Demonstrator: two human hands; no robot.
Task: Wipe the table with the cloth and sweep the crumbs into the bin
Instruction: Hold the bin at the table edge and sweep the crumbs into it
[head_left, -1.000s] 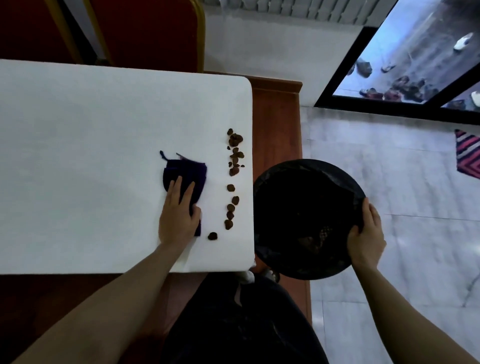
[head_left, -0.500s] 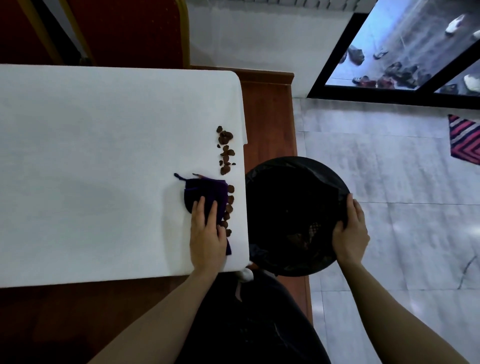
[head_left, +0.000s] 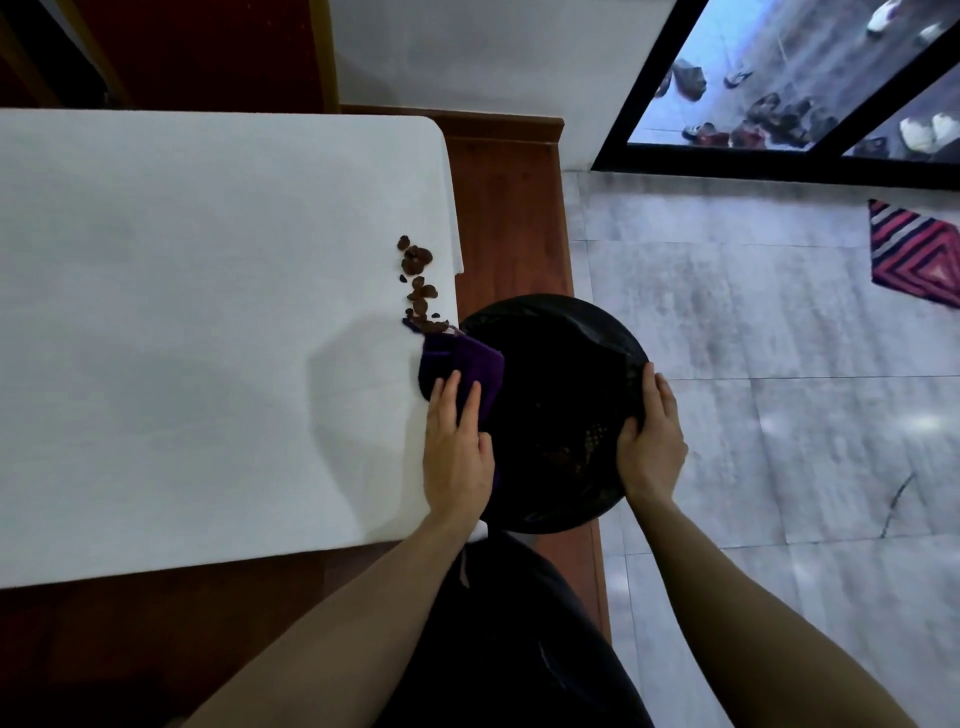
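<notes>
A white table (head_left: 197, 312) fills the left of the head view. My left hand (head_left: 457, 447) presses flat on a purple cloth (head_left: 467, 364) at the table's right edge, and the cloth hangs partly over the rim of a round black bin (head_left: 556, 364). Several brown crumbs (head_left: 418, 283) lie in a line on the table just beyond the cloth. My right hand (head_left: 652, 441) grips the bin's right rim and holds the bin against the table edge. Some crumbs show dimly inside the bin.
A brown wooden ledge (head_left: 506, 208) runs along the table's right side. Grey tiled floor (head_left: 779, 364) lies to the right, with a striped mat (head_left: 919, 254) and a glass door (head_left: 789, 78). A red chair (head_left: 208, 52) stands behind the table.
My left hand has slid the cloth rightwards to the table's edge and over the bin rim. The crumbs nearest me are gone from the table. My right hand has kept its hold on the bin.
</notes>
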